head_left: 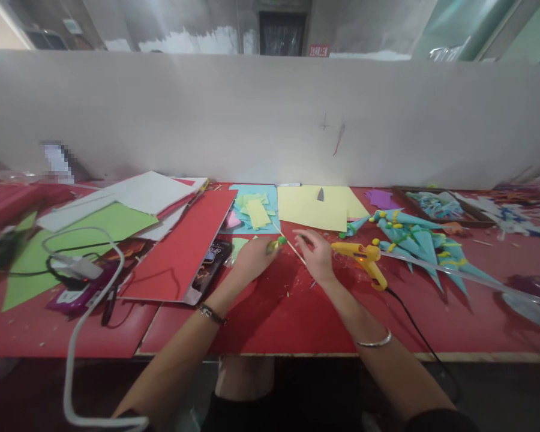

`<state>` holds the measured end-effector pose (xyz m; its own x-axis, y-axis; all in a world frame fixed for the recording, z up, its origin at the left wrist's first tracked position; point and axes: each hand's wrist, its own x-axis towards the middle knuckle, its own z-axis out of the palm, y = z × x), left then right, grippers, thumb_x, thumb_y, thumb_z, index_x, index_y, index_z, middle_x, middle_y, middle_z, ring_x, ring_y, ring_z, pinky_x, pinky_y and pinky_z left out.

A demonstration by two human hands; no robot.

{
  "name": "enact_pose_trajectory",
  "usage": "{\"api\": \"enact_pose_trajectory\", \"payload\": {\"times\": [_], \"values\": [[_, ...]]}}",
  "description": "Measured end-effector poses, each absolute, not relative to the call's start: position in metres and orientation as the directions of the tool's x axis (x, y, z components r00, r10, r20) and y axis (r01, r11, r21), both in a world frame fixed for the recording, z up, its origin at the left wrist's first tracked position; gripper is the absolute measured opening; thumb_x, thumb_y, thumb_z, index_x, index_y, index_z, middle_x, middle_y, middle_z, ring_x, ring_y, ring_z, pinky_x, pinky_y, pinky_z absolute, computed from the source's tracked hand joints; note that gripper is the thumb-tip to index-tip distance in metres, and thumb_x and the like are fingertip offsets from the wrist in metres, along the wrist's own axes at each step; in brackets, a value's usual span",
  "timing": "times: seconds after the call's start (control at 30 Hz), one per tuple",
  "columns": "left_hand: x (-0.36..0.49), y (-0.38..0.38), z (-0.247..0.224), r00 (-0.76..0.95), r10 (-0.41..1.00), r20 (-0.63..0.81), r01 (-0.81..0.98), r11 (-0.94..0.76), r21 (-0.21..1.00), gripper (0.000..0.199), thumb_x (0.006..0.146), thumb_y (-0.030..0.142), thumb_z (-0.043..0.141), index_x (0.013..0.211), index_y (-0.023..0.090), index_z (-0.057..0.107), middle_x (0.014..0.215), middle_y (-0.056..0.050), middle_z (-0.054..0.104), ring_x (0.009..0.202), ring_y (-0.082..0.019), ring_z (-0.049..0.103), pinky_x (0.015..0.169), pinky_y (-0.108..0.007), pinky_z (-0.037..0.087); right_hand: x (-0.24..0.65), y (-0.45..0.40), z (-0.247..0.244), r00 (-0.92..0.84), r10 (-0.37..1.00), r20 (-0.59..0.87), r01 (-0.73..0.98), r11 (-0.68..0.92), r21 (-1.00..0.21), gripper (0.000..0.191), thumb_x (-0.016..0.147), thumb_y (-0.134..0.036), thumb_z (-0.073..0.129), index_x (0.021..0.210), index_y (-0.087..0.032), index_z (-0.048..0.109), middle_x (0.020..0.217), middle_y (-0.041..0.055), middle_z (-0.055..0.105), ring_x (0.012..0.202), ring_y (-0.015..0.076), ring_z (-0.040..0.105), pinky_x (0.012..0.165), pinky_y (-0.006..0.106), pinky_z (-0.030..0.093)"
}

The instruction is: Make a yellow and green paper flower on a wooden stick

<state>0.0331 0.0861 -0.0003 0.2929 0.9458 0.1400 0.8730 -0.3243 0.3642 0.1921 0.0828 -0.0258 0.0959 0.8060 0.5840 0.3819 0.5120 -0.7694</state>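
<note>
My left hand (252,259) is closed, its fingertips around a small green and yellow piece whose exact kind I cannot make out; a round green end (281,240) shows. Across from it, my right hand (315,255) has half-curled fingers with a gap between them, and nothing plainly shows in them. A thin pale stick (292,245) runs slantwise between the hands, close to the right fingers; whether it touches them is unclear. Just right of that hand lies a yellow glue gun (362,259) with an orange light on it.
Blue paper cones (416,240) with yellow and green bits lie at the right. Yellow strips (257,214) rest on blue paper at the back, beside a yellow sheet (312,207). Left stand a red board (180,246), a purple power strip (83,294) and a white cable (72,360).
</note>
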Motion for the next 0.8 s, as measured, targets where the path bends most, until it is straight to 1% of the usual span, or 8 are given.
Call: {"api": "enact_pose_trajectory", "payload": {"times": [0.1, 0.23, 0.33, 0.4, 0.5, 0.6, 0.67, 0.8], "values": [[0.035, 0.088, -0.007, 0.307, 0.923, 0.233, 0.801, -0.383, 0.461, 0.033, 0.084, 0.041, 0.035, 0.086, 0.016, 0.057, 0.077, -0.005, 0.063, 0.068, -0.017, 0.055, 0.058, -0.025, 0.034, 0.192, 0.082, -0.026, 0.090, 0.843, 0.530, 0.313, 0.482, -0.819, 0.023, 0.083, -0.028, 0.042, 0.089, -0.018, 0.061, 0.073, 0.0025, 0.062, 0.063, 0.0126, 0.059, 0.063, 0.025, 0.047], [0.040, 0.087, -0.017, 0.315, 0.903, 0.293, 0.707, -0.430, 0.561, 0.026, 0.082, 0.035, 0.042, 0.092, 0.015, 0.055, 0.084, -0.006, 0.062, 0.073, -0.016, 0.054, 0.065, -0.026, 0.038, 0.189, 0.079, -0.024, 0.048, 0.862, 0.505, 0.346, 0.460, -0.818, 0.021, 0.080, -0.033, 0.048, 0.071, -0.017, 0.060, 0.056, -0.0013, 0.055, 0.048, 0.0105, 0.052, 0.050, 0.022, 0.042], [0.041, 0.086, -0.022, 0.289, 0.900, 0.326, 0.668, -0.433, 0.605, 0.025, 0.078, 0.031, 0.051, 0.095, 0.014, 0.053, 0.089, -0.007, 0.061, 0.078, -0.017, 0.055, 0.069, -0.027, 0.041, 0.187, 0.078, -0.022, 0.030, 0.824, 0.565, 0.394, 0.510, -0.765, 0.015, 0.078, -0.028, 0.051, 0.078, -0.017, 0.061, 0.070, 0.0019, 0.061, 0.061, 0.0127, 0.057, 0.060, 0.023, 0.045], [0.039, 0.087, -0.024, 0.267, 0.900, 0.345, 0.646, -0.433, 0.628, 0.029, 0.075, 0.029, 0.055, 0.099, 0.013, 0.052, 0.092, -0.008, 0.061, 0.082, -0.018, 0.055, 0.072, -0.028, 0.041, 0.186, 0.077, -0.022, 0.014, 0.822, 0.570, 0.364, 0.527, -0.769, 0.019, 0.081, -0.025, 0.045, 0.088, -0.018, 0.061, 0.079, 0.0034, 0.063, 0.068, 0.0131, 0.059, 0.065, 0.024, 0.047], [0.036, 0.089, -0.025, 0.222, 0.907, 0.358, 0.626, -0.414, 0.661, 0.034, 0.073, 0.026, 0.058, 0.103, 0.013, 0.050, 0.098, -0.009, 0.060, 0.086, -0.018, 0.055, 0.074, -0.029, 0.042, 0.186, 0.076, -0.021, 0.014, 0.842, 0.539, 0.315, 0.508, -0.802, 0.023, 0.084, -0.026, 0.041, 0.090, -0.017, 0.061, 0.073, 0.0024, 0.061, 0.061, 0.0118, 0.059, 0.059, 0.023, 0.047], [0.035, 0.089, -0.024, 0.195, 0.907, 0.375, 0.617, -0.410, 0.671, 0.033, 0.073, 0.025, 0.057, 0.103, 0.014, 0.050, 0.098, -0.008, 0.060, 0.085, -0.017, 0.055, 0.075, -0.029, 0.042, 0.186, 0.075, -0.021, 0.017, 0.842, 0.539, 0.366, 0.497, -0.787, 0.021, 0.082, -0.030, 0.045, 0.074, -0.017, 0.060, 0.060, -0.0002, 0.056, 0.049, 0.0109, 0.053, 0.050, 0.023, 0.043], [0.034, 0.089, -0.023, 0.194, 0.901, 0.389, 0.619, -0.420, 0.664, 0.031, 0.073, 0.024, 0.056, 0.103, 0.015, 0.050, 0.097, -0.007, 0.061, 0.084, -0.017, 0.055, 0.076, -0.029, 0.042, 0.186, 0.075, -0.020, 0.026, 0.820, 0.571, 0.418, 0.510, -0.751, 0.018, 0.080, -0.030, 0.048, 0.072, -0.018, 0.060, 0.062, 0.0008, 0.058, 0.053, 0.0122, 0.053, 0.053, 0.024, 0.043], [0.035, 0.088, -0.024, 0.204, 0.894, 0.399, 0.615, -0.434, 0.658, 0.032, 0.074, 0.023, 0.055, 0.104, 0.015, 0.049, 0.097, -0.007, 0.061, 0.085, -0.017, 0.055, 0.077, -0.029, 0.042, 0.187, 0.077, -0.020, 0.035, 0.776, 0.630, 0.428, 0.558, -0.711, 0.019, 0.083, -0.024, 0.043, 0.088, -0.019, 0.061, 0.080, 0.0047, 0.064, 0.071, 0.0150, 0.059, 0.068, 0.027, 0.046]]}}
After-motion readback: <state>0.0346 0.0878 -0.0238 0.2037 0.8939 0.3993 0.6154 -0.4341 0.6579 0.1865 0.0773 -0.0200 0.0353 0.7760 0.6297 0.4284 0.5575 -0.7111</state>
